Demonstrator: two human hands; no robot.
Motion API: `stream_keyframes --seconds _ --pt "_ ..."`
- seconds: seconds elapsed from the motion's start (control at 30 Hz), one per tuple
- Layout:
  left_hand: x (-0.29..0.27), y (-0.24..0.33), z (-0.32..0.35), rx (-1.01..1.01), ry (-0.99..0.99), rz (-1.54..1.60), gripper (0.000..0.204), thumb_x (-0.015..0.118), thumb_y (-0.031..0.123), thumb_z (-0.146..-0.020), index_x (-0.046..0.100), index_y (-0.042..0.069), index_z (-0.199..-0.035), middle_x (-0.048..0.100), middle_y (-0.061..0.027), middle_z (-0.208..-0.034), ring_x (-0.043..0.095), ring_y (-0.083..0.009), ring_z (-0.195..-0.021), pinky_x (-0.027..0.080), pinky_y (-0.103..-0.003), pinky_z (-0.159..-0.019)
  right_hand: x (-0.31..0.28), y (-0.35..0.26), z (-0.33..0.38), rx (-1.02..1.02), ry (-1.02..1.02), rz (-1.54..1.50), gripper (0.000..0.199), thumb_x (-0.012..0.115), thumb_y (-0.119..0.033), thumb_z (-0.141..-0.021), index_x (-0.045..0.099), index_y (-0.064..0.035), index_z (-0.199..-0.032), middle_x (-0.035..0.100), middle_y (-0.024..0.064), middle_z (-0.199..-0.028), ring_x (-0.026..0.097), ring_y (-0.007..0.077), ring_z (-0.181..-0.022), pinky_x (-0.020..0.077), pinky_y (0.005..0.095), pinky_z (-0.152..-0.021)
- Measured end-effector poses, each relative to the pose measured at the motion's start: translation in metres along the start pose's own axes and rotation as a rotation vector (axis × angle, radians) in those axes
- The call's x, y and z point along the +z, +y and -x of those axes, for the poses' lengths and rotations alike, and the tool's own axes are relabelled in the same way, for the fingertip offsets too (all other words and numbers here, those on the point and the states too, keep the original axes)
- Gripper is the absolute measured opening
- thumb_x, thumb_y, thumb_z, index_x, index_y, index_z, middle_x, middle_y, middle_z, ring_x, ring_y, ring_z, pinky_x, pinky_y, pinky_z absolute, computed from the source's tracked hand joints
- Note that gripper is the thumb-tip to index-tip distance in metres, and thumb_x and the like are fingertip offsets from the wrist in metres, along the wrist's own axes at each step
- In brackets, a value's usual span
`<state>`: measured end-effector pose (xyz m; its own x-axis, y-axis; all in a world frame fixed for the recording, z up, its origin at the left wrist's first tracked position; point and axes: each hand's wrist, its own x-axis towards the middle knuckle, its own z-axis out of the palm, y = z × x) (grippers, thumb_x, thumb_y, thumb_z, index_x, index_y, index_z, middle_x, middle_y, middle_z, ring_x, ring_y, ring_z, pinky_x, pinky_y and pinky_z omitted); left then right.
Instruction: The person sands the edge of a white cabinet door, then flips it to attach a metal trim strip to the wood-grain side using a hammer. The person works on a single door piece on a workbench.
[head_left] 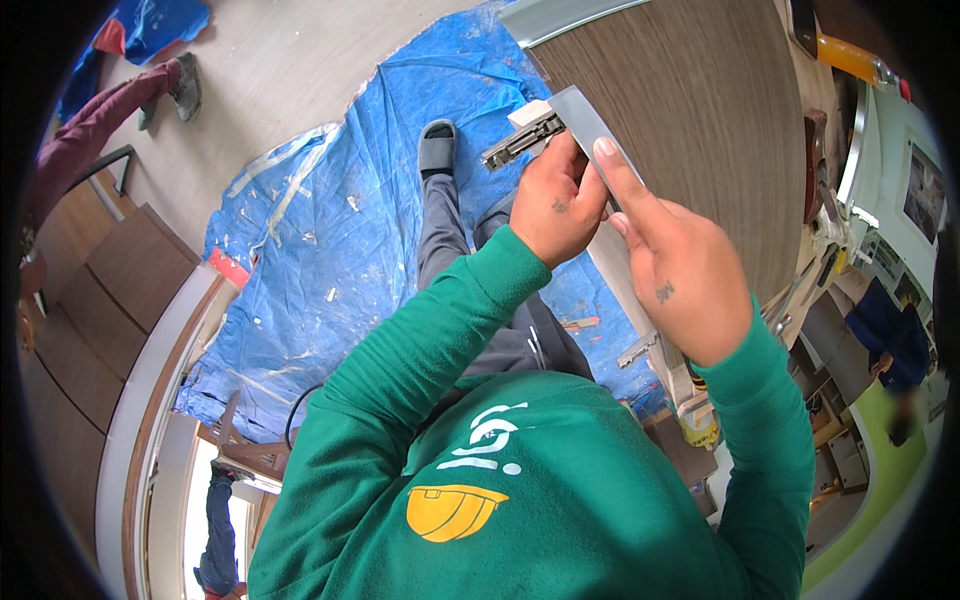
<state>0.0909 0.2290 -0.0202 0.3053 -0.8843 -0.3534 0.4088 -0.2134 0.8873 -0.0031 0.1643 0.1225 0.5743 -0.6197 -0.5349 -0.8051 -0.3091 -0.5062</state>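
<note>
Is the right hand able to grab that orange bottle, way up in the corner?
Probably not from there: the right hand looks busy with the grey strip, and the wide brown board lies between it and the orange bottle.

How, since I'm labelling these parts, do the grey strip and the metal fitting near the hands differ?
The grey strip is pale and smooth-faced; the metal fitting is darker and uneven in outline. In view, the strip slants down toward the right, the fitting down toward the left. Both are elongated and close to the left hand.
</note>
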Motion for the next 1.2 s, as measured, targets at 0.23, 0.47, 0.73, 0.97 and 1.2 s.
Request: stream_keyframes --seconds 0.23,0.47,0.73,0.97,1.2 --pt "-0.003 -0.007 0.000 -0.021 -0.040 -0.068 0.013 0.060 0.009 -0.100 0.057 -0.002 -0.107 0.069 -0.0105 -0.085 0.067 -0.0161 -0.076 0.054 -0.033 -0.066 0.007 0.001 -0.010 -0.090 0.093 0.062 0.066 0.059 -0.004 -0.096 0.043 -0.0224 -0.158 0.063 0.0167 -0.082 0.063 0.0400 -0.074 0.0508 0.0498 -0.065" --pt "-0.005 0.001 0.002 -0.076 -0.058 0.009 0.019 0.060 0.019 -0.104 0.062 0.002 -0.112 0.067 -0.0039 -0.098 0.063 -0.0114 -0.088 0.053 -0.030 -0.077 0.000 -0.006 -0.001 -0.008 -0.007 0.057 0.067 0.059 0.002 -0.097 0.043 -0.0192 -0.158 0.065 0.0240 -0.093 0.063 0.0443 -0.083 0.0508 0.0471 -0.074" --pt "-0.005 -0.005 0.000 -0.038 -0.049 -0.050 0.016 0.060 0.012 -0.101 0.060 0.000 -0.111 0.069 -0.0089 -0.091 0.066 -0.0143 -0.081 0.054 -0.032 -0.071 0.006 0.000 -0.005 -0.101 0.074 0.031 0.067 0.061 -0.004 -0.095 0.044 -0.0202 -0.158 0.063 0.0181 -0.081 0.062 0.0415 -0.073 0.0498 0.0512 -0.065" --pt "-0.003 -0.001 0.000 0.004 -0.037 -0.014 0.016 0.060 0.010 -0.100 0.058 -0.001 -0.110 0.069 -0.0120 -0.089 0.068 -0.0161 -0.080 0.055 -0.033 -0.070 0.007 0.003 -0.001 -0.098 0.063 0.051 0.068 0.060 -0.002 -0.095 0.043 -0.0205 -0.158 0.063 0.0191 -0.082 0.063 0.0419 -0.074 0.0503 0.0515 -0.065" --pt "-0.005 -0.005 0.003 -0.073 -0.081 -0.007 0.018 0.061 0.020 -0.105 0.061 0.003 -0.113 0.066 -0.0020 -0.097 0.061 -0.0101 -0.088 0.053 -0.029 -0.077 0.006 0.002 -0.003 -0.102 0.059 0.055 0.068 0.059 -0.002 -0.095 0.043 -0.0210 -0.158 0.065 0.0176 -0.085 0.064 0.0410 -0.074 0.0505 0.0515 -0.064"
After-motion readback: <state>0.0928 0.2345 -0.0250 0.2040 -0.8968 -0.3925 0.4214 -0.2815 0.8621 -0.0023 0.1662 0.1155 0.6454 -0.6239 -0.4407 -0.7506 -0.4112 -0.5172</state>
